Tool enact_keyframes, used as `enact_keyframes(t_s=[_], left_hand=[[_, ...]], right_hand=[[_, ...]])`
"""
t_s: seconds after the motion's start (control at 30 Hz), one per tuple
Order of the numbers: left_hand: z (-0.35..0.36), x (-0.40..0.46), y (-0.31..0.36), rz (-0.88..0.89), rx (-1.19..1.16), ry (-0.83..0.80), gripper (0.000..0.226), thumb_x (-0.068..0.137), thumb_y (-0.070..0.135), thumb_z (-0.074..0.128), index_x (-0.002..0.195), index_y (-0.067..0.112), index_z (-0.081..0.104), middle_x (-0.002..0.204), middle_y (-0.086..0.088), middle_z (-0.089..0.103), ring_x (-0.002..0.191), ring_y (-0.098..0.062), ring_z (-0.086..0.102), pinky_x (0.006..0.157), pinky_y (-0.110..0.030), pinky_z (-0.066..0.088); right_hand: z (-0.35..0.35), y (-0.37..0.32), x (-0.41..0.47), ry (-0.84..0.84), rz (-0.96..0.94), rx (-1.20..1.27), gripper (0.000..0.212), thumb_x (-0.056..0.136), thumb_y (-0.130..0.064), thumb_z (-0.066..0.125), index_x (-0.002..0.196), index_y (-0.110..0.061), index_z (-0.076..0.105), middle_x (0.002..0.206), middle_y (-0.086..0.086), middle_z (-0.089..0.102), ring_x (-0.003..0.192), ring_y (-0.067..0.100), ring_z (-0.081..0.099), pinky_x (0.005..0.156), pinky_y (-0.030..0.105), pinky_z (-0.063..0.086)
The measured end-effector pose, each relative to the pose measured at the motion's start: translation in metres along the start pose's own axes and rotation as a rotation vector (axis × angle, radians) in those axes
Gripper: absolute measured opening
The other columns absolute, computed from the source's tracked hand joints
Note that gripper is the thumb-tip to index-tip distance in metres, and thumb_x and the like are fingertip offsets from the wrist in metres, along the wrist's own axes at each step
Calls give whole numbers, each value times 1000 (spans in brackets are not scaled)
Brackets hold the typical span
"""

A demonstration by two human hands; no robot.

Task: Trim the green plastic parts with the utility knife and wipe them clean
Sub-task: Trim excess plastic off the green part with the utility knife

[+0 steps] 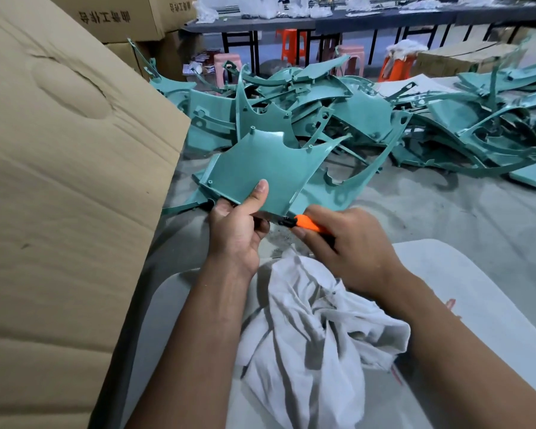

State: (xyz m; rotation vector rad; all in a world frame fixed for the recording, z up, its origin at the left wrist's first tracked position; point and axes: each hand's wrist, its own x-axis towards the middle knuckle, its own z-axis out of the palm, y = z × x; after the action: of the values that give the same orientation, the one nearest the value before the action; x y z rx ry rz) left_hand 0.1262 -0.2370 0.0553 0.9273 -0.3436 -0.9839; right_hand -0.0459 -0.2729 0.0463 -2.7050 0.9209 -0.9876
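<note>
A: status on the grip?
B: left hand point(234, 230) grips the green plastic part point(257, 168) at its near bottom edge; thumb flat on the upper face, fingers curled under; part is held in the air, tilted up and away from the grip.
A: knife?
B: right hand point(350, 243) closed round the orange utility knife point(307, 225); black tip touches the part's bottom edge just right of the left thumb; blade itself too small to make out.
A: cloth?
B: white cloth point(316, 335) lies crumpled just below both wrists, between the forearms, not held.
A: rest of the stock?
B: pile of green parts point(384, 113) on the floor well beyond the grip; cardboard box point(59, 181) close on the left of the left arm; orange stools point(291, 44) and a dark table point(338, 21) far behind the pile.
</note>
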Motion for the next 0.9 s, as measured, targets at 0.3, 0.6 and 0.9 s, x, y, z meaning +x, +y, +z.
enact_keyframes(t_s=[0.3, 0.6, 0.9], left_hand=[[-8, 3, 5, -58, 30, -5, 35, 87, 10, 75, 119, 19, 67, 114, -5, 72, 83, -18, 62, 43, -17, 39], [-11, 4, 14, -98, 0, -159, 43, 77, 16, 74, 118, 18, 65, 98, 1, 76, 70, -10, 67, 48, -17, 36], [-19, 1, 17, -105, 6, -302, 40, 76, 12, 72, 115, 18, 71, 119, -8, 74, 105, -25, 71, 92, -41, 55]], right_hand=[[-13, 32, -3, 317, 350, -96, 36, 106, -41, 51, 77, -20, 46, 53, -8, 42, 46, 18, 42, 48, 29, 27], [-7, 15, -1, 241, 123, 1, 38, 105, -42, 52, 76, -19, 43, 53, -7, 39, 46, 18, 40, 46, 34, 31], [-22, 52, -2, 430, 507, 1, 42, 107, -43, 46, 74, -16, 47, 61, 1, 50, 54, 19, 43, 51, 33, 28]])
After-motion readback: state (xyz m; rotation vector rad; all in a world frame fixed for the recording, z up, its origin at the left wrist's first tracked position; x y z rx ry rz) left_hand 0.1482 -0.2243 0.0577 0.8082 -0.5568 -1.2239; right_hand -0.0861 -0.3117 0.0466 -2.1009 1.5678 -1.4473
